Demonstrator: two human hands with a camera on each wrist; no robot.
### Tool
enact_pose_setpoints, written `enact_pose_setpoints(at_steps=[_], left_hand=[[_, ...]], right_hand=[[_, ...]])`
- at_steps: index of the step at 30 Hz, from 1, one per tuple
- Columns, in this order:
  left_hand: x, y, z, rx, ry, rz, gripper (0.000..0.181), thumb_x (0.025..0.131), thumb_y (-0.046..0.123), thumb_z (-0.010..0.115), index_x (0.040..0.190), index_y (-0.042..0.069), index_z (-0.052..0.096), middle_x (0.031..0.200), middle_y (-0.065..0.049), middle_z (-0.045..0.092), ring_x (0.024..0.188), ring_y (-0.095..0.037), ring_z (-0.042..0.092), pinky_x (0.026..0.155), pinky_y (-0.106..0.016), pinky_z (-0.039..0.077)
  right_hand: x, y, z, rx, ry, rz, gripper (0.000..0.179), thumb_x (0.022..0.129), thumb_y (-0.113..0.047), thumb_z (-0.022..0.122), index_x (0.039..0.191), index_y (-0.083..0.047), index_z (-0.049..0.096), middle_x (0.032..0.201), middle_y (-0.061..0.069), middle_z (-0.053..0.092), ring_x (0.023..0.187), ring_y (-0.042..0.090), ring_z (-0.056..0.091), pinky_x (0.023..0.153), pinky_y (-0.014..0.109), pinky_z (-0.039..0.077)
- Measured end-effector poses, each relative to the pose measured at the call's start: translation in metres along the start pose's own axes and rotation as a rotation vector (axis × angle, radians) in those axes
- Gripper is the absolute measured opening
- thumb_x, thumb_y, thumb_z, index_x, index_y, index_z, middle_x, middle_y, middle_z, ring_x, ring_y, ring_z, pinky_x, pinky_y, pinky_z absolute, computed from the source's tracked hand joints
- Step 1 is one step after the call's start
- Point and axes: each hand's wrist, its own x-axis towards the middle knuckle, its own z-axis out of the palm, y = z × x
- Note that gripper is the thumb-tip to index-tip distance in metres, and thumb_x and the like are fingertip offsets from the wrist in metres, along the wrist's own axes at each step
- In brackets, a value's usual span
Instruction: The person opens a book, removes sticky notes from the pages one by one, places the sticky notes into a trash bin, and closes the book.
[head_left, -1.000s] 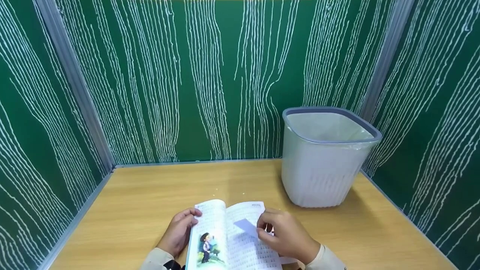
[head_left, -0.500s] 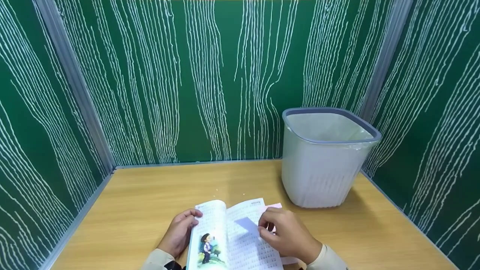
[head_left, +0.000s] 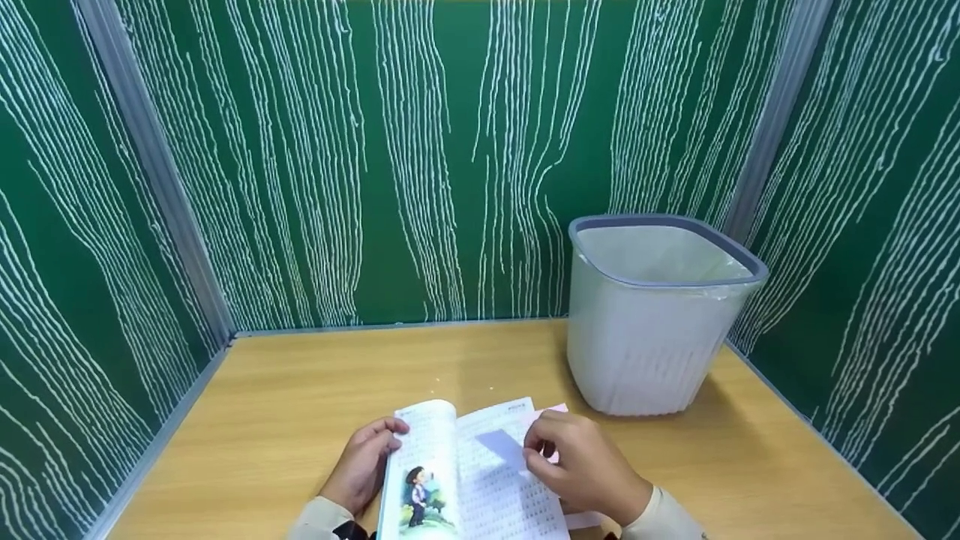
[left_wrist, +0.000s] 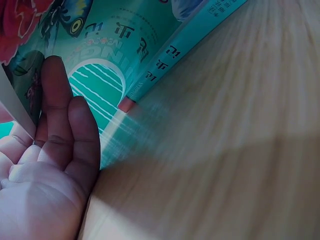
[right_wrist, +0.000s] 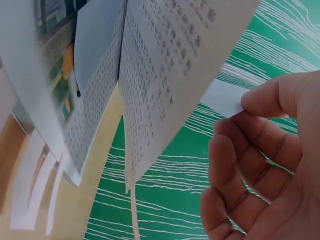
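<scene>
An open book [head_left: 424,450] with printed text and a colour picture of a child on its left page stands in front of me. My left hand [head_left: 361,461] holds the book's left edge, thumb over the page. In the left wrist view its fingers [left_wrist: 57,95] lie against the green-blue illustrated cover [left_wrist: 150,55]. My right hand [head_left: 581,461] pinches a small pale slip of paper [head_left: 499,444] between thumb and forefinger, over the right page [head_left: 517,502]. The right wrist view shows the slip [right_wrist: 222,97] partly behind a page [right_wrist: 170,70], other fingers curled loosely.
A white waste bin [head_left: 652,345] with a grey rim and a clear liner stands at the back right. Pink paper [head_left: 555,409] sticks out behind the right page. White strips [right_wrist: 32,185] show below the book. Green walls [head_left: 405,165] enclose the wooden table [head_left: 315,367].
My right hand has shifted slightly right with the slip. The right page's top corner has moved, and pink paper now shows behind it. My left hand keeps its hold.
</scene>
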Motion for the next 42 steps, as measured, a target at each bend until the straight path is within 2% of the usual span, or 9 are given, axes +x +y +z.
enact_pose_setpoints(at_steps=[4,10,16,23,36,42], left_hand=[[-0.001,0.001,0.0,0.003,0.004,-0.004,0.022,0.085,-0.002,0.051,0.103,0.004,0.063,0.116,-0.008,0.058,0.106,-0.019,0.062,0.091,-0.031,0.055],[-0.001,0.001,0.002,-0.029,-0.012,-0.008,0.022,0.086,-0.004,0.051,0.102,0.004,0.063,0.114,-0.008,0.059,0.104,-0.019,0.063,0.091,-0.031,0.056],[0.0,0.0,0.006,-0.076,-0.044,0.012,0.02,0.088,-0.005,0.051,0.103,0.003,0.062,0.116,-0.008,0.057,0.104,-0.018,0.062,0.091,-0.03,0.056],[-0.007,0.002,0.004,-0.029,0.011,0.001,0.02,0.089,-0.003,0.052,0.105,0.001,0.063,0.119,-0.008,0.057,0.106,-0.017,0.061,0.092,-0.031,0.054],[-0.004,0.0,0.003,-0.027,-0.012,0.013,0.021,0.088,-0.003,0.051,0.105,0.002,0.062,0.117,-0.009,0.057,0.107,-0.019,0.061,0.092,-0.031,0.055],[-0.004,0.002,0.002,-0.022,-0.027,0.011,0.021,0.088,-0.002,0.051,0.105,0.003,0.062,0.118,-0.008,0.057,0.106,-0.018,0.062,0.093,-0.031,0.055]], right_hand=[[0.003,0.001,-0.004,-0.029,0.024,-0.044,0.023,0.082,-0.007,0.075,0.076,-0.027,0.064,0.076,-0.02,0.056,0.069,0.003,0.059,0.064,0.017,0.053],[0.006,0.003,-0.012,-0.044,0.019,-0.031,0.023,0.083,-0.008,0.074,0.077,-0.028,0.065,0.077,-0.022,0.057,0.069,0.0,0.059,0.064,0.018,0.054],[0.014,0.006,-0.026,-0.065,0.02,-0.055,0.02,0.084,-0.007,0.075,0.077,-0.025,0.067,0.077,-0.019,0.059,0.068,0.0,0.059,0.062,0.017,0.054],[0.026,0.004,-0.037,-0.064,0.01,-0.061,0.017,0.087,-0.009,0.072,0.081,-0.025,0.069,0.08,-0.018,0.062,0.071,0.001,0.059,0.063,0.022,0.057],[0.038,0.003,-0.058,-0.182,0.133,-0.105,0.014,0.085,-0.013,0.075,0.081,-0.025,0.069,0.08,-0.018,0.059,0.067,-0.001,0.055,0.059,0.015,0.05],[0.044,0.004,-0.068,-0.201,0.243,-0.212,0.017,0.083,-0.01,0.077,0.08,-0.023,0.067,0.075,-0.013,0.059,0.064,0.005,0.055,0.057,0.015,0.046]])
